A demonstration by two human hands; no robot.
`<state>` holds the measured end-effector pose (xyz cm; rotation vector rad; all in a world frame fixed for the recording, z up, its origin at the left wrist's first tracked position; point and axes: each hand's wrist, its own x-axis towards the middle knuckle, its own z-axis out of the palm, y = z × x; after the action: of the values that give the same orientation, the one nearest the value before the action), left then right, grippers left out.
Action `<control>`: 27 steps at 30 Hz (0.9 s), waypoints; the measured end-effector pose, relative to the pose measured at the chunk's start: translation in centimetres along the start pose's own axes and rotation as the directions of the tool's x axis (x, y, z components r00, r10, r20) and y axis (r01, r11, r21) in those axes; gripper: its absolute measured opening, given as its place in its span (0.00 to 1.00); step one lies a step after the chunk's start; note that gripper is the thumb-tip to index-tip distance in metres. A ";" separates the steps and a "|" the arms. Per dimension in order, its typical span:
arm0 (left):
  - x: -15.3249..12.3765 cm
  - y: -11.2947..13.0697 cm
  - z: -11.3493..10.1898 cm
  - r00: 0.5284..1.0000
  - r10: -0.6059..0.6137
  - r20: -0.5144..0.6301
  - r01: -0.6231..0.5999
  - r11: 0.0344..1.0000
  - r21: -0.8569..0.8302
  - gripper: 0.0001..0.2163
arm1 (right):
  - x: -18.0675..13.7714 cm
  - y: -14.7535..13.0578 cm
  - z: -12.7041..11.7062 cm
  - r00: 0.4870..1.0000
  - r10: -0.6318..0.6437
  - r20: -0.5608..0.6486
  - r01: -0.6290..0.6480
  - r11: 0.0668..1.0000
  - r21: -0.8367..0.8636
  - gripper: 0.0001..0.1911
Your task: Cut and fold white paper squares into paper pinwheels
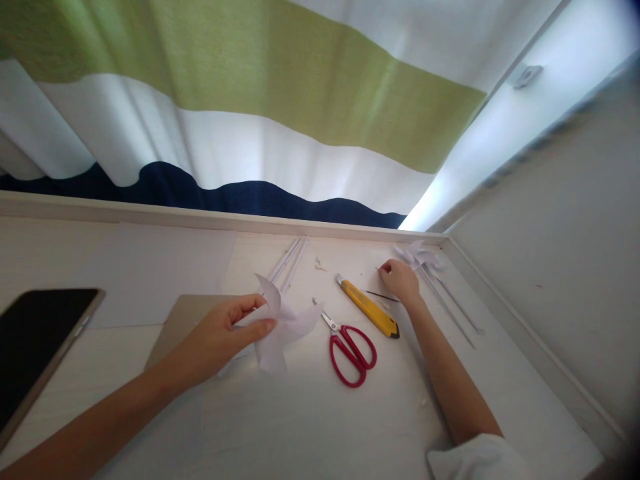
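Observation:
A white paper pinwheel (284, 327) with curled blades is pinched at one side between the thumb and fingers of my left hand (227, 333), raised over the table. My right hand (400, 280) is at the back right of the table, its fingertips pressed together; whatever tiny thing they hold, if anything, is too small to name. Close by it lie a yellow utility knife (370, 307) and a thin dark stick (383, 295). Red-handled scissors (350, 350) rest between my two hands, blades pointing away. Behind the held pinwheel lie white rolled-paper sticks (295, 261).
Finished-looking pinwheels (423, 255) on sticks (450, 303) lie at the back right, against the wall side. White paper sheets (165, 267), a grey-brown flat piece (175, 320) and a dark tablet (45, 340) occupy the left. A raised ledge (225, 221) and striped curtain (300, 87) bound the back.

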<state>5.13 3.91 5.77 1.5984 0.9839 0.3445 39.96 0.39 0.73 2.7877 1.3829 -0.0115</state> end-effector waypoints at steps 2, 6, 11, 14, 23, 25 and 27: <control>0.0 0.0 0.0 1.000 -0.003 0.005 0.003 1.000 -0.010 0.13 | -0.1 -0.3 0.0 1.000 -0.027 0.005 0.027 0.999 0.023 0.12; 0.0 0.1 0.0 0.999 -0.033 0.024 0.033 0.999 -0.032 0.14 | -0.5 -1.0 0.0 0.997 -0.073 -0.009 0.073 0.993 0.095 0.12; -0.1 0.2 0.1 0.999 -0.035 0.020 0.036 0.998 -0.050 0.13 | -0.7 -1.4 -0.1 0.991 -0.103 -0.082 0.122 0.957 0.262 0.12; 0.0 0.2 0.1 1.000 0.000 0.014 0.001 0.997 -0.076 0.12 | -1.1 -1.8 -0.9 0.979 -0.145 -0.146 0.192 0.895 0.403 0.11; -0.3 0.8 -0.5 0.999 -0.015 -0.033 0.011 0.993 -0.117 0.09 | -12.7 -8.0 -8.8 0.779 -0.431 -0.455 0.621 0.429 0.656 0.04; -0.7 1.3 -0.7 0.997 0.037 -0.062 -0.044 0.993 -0.110 0.08 | -15.1 -9.5 -9.7 0.640 -0.558 -0.528 0.759 0.353 0.546 0.04; -1.2 1.7 -0.9 0.993 0.095 -0.071 -0.104 0.987 -0.121 0.07 | -16.4 -10.5 -9.6 0.529 -0.637 -0.560 0.844 0.326 0.427 0.08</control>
<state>4.49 3.71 7.92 1.5332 0.9153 0.5200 21.57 -6.01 10.40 2.1720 3.2348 -0.1435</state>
